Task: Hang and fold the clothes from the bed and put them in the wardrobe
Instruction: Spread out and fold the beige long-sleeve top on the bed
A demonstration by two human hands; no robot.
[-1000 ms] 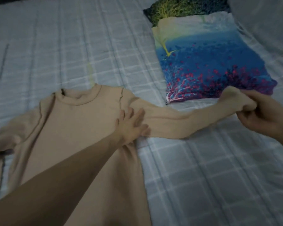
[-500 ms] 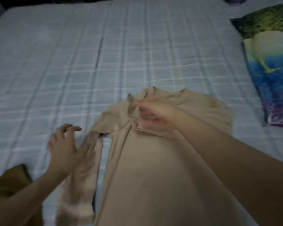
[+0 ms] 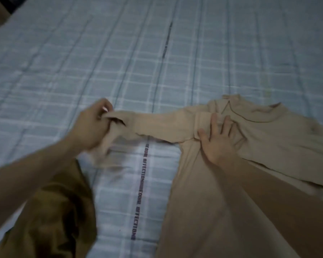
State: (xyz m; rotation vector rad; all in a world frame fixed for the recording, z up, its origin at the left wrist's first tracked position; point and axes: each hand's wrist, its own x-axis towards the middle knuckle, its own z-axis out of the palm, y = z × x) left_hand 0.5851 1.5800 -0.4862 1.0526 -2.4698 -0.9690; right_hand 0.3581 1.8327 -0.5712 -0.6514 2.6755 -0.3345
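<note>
Beige long-sleeved knit top (image 3: 268, 138) lies mid-fold on the checked blue bed (image 3: 82, 62). Left hand (image 3: 90, 127), its fingers pinching the cuff at nine o'clock, should next carry the sleeve across to three o'clock. Right hand (image 3: 219, 140) presses the shoulder, fingers spread flat.

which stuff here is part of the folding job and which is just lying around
In the job:
- beige long-sleeved top, flat on the bed
- its sleeve, stretched out sideways
- left hand, gripping the cuff
- right hand, pressing at the shoulder

Lying about:
- brown garment, bunched at lower left, probably a later item
- checked bedsheet

Matt (seemingly knit) cloth top (image 3: 222, 183).
</note>
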